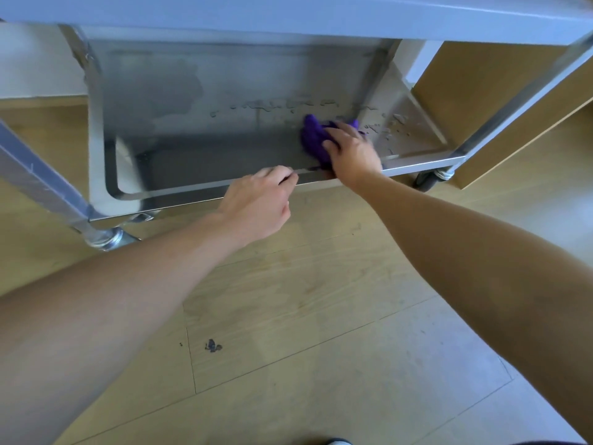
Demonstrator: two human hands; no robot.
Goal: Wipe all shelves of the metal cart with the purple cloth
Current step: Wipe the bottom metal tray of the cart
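right hand [349, 149] clutches the bunched purple cloth [313, 138] on the bottom shelf [224, 149], right side. left hand [260, 200] fingers curl over the front rim [179, 191]. risks: droplets [391, 126] beyond the cloth get missed; metal cart [41, 181] rolls on its casters [106, 239] if the left grip slips.

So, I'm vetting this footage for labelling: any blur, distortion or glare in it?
Head view: right hand and purple cloth are smeared by motion blur; wide-angle distortion splays the cart legs; the lower shelf sits in shade under the upper shelf, with mild glare on its front rim.
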